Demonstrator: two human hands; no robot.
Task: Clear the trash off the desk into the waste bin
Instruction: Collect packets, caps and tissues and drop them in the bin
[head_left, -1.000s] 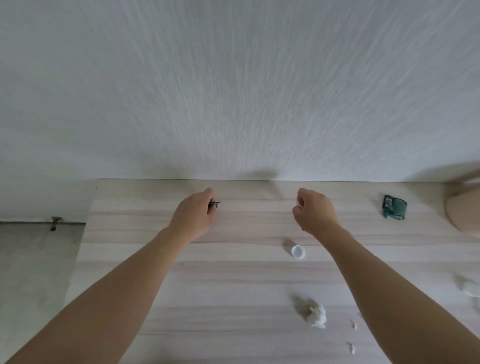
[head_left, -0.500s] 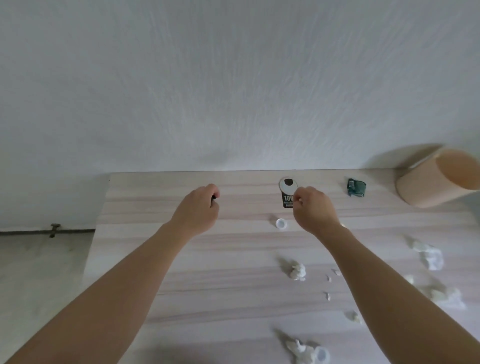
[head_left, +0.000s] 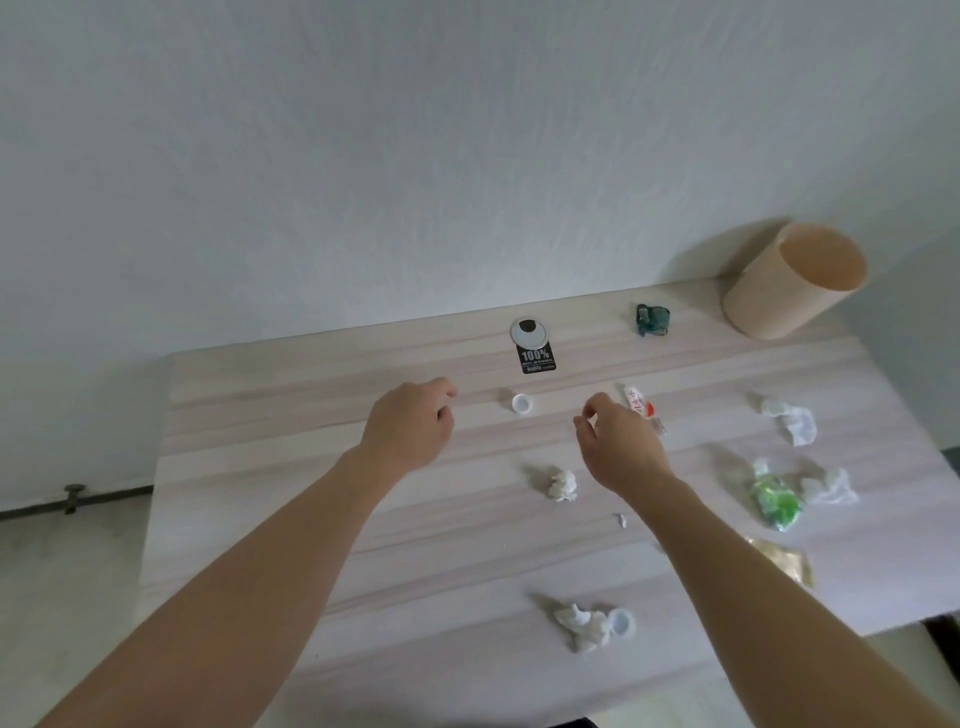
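soft even daylight, faint shadows, slight blur, wide-angle edge distortion

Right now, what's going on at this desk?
A person is clearing trash from a wooden desk. Both bare hands hover above it. The left hand is curled, and whether it holds anything is hidden. The right hand hangs loosely curled and empty. A white bottle cap lies between them. A crumpled tissue, a green wrapper and a black tag lie scattered. The tan waste bin sits at the far right corner.
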